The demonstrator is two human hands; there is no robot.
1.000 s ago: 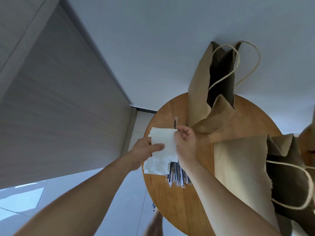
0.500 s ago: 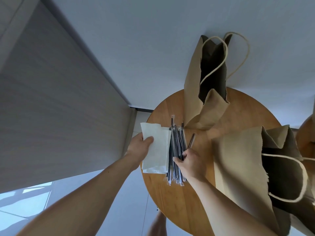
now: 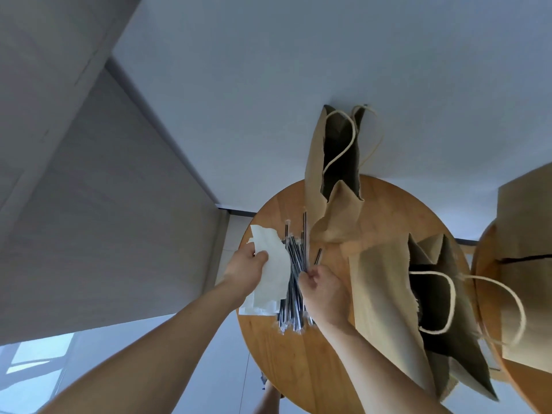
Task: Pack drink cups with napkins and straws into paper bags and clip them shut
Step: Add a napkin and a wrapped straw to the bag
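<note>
From the head view I look down on a round wooden desk (image 3: pixel 298 369) with a bundle of wrapped straws (image 3: pixel 294 282) lying near its left edge. My left hand (image 3: pixel 248 268) sits just left of the straws, thumb and fingers pinching a white napkin (image 3: pixel 273 264) that curls up and partly overlaps the bundle. More napkins lie flat in a stack (image 3: pixel 257 307) under that one, also left of the straws. My right hand (image 3: pixel 324 294) is just right of the straws, fingers curled in and fingertips pinching at the bundle's middle; I cannot tell how many straws it holds. One loose straw (image 3: pixel 318 256) lies slightly apart, by the right hand's knuckles. Beyond the straws an open brown paper bag (image 3: pixel 334 186) stands upright, its cord handles raised. To the right of the straws a second bag (image 3: pixel 388 294) leans toward me with its mouth open. Farther right stands a third bag (image 3: pixel 525 264).
</note>
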